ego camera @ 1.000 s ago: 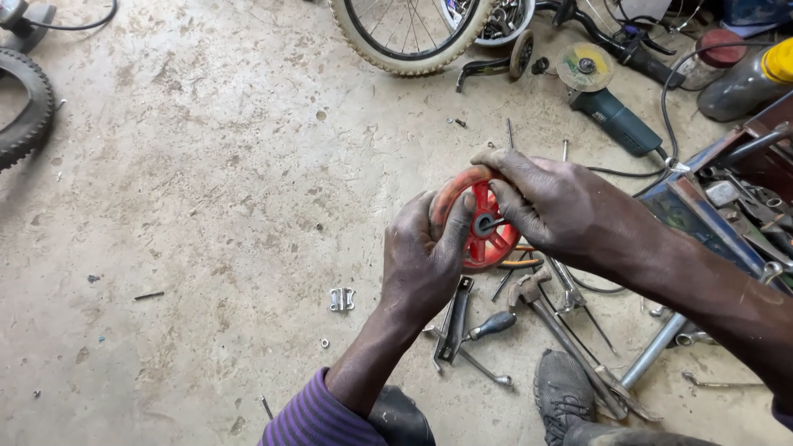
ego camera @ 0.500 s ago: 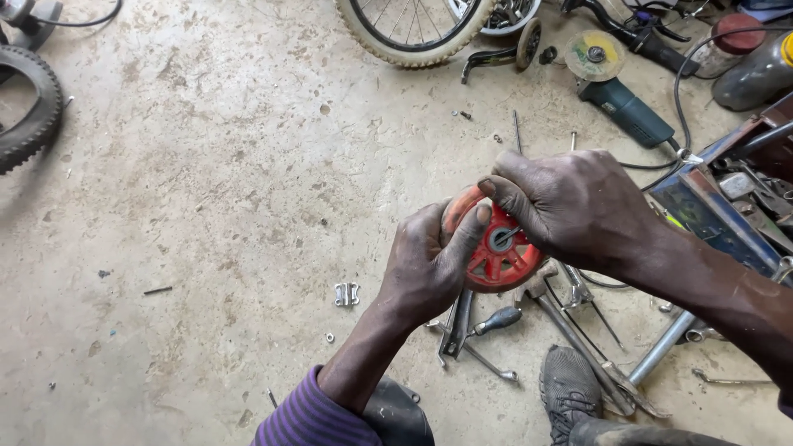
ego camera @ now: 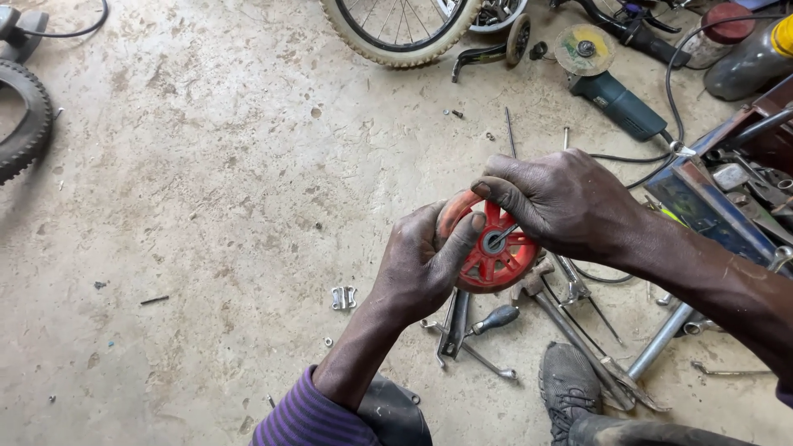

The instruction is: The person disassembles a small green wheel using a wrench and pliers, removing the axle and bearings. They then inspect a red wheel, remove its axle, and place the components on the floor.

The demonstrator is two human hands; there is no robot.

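- At about 6 o'clock, nearest the viewer, a purple striped sleeve covers the left forearm, and a dark shoe rests on the concrete floor at 5 o'clock.
- Just past the shoe, loose hand tools lie on the floor: a screwdriver with a dark handle, a flat wrench and long metal rods, all close together under the hands.
- A small metal bracket lies alone on the floor at 7 o'clock of the wheel.
- The left hand is clamped on the small red wheel, palm around its rim from 9 o'clock, thumb pressed on the spoked face.
- The red wheel is held in the air above the floor tools, between both hands, its spoked side and grey hub facing the viewer.
- The right hand closes over the wheel from 2 o'clock, fingers curled on the upper rim and fingertips pinching a thin metal pin at the hub.
- At 3 o'clock stands a blue metal toolbox holding mixed tools.
- Farther off, at 1 o'clock, an angle grinder lies with its disc up, cable trailing.
- At 12 o'clock, the lower part of a bicycle wheel shows.
- At far 10 o'clock, a black tyre sits at the edge.
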